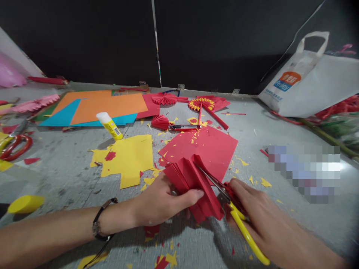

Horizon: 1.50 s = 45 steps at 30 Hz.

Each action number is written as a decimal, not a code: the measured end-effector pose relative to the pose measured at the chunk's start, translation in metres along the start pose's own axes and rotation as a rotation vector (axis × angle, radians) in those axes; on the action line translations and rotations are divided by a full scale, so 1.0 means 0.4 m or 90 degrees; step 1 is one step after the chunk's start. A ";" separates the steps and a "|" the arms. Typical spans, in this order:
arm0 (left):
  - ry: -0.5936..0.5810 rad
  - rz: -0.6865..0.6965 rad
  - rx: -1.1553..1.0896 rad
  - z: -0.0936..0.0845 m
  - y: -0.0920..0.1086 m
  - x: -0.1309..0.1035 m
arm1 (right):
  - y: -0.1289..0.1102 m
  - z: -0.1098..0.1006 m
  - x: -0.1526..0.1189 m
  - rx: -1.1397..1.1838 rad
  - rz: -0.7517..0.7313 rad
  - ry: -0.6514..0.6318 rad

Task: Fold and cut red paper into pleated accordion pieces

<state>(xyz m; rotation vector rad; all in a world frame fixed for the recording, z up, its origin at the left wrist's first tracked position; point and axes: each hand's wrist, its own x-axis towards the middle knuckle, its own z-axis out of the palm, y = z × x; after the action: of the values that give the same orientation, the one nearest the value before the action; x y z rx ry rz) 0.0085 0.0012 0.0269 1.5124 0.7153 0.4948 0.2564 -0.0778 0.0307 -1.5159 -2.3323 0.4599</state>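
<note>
Red pleated paper [193, 188], held above the grey work surface [73, 164], low centre of view. Scissors [234, 207], yellow and red handles, blades along the paper's right part; can't tell how far they bite. Pleated paper overlaps the near corner of a flat red sheet [215, 149] and hides some left fingers. Yellow sheet [137, 157], ragged edges, to the left; glue stick [110, 126] upright but tilted, just behind it. Yellow and red scraps all around. Box cutter [183, 127] behind the red sheet, small red fan [160, 122] at its left end. Farther back: red fan [164, 98], red-yellow rosette [201, 104]. Orange sheets [112, 106] over blue paper [61, 116], back left. Second scissors [18, 147], far left. White bag [308, 86] back right, black panel [207, 45] behind.

Left hand [162, 200]: closed in a pinch, thumb on top of the pleats, other fingers beneath, mostly hidden. Dark bracelet [97, 224] on wrist. Right hand [252, 207]: curled round the scissors handles, nearly closed; finger loops partly hidden.

Writing: bag label reads "Fmiley" on blue, characters on orange above, too unclear to read. Glue stick print too small. Pixelated item [305, 173] at right, unreadable.
</note>
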 end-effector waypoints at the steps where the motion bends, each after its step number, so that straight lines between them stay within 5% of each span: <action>1: -0.005 -0.003 -0.004 0.001 -0.001 -0.001 | 0.000 0.002 -0.002 0.002 0.004 -0.004; 15: -0.017 -0.064 -0.044 0.018 -0.009 -0.005 | -0.018 0.008 -0.007 0.047 0.063 -0.071; 29: -0.031 -0.110 -0.068 0.014 -0.014 0.004 | -0.027 -0.007 -0.005 0.177 0.045 -0.015; 39: -0.015 -0.098 -0.135 -0.009 -0.037 0.014 | 0.159 0.005 0.041 -0.163 0.176 0.137; 45: -0.047 -0.087 -0.112 -0.018 -0.050 0.020 | 0.164 -0.001 0.043 -0.170 0.120 0.154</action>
<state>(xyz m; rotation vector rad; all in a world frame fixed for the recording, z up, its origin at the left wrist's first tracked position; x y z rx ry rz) 0.0063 0.0115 0.0068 1.3008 0.6941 0.3859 0.3035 -0.0368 0.0041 -1.8101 -2.1370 0.0009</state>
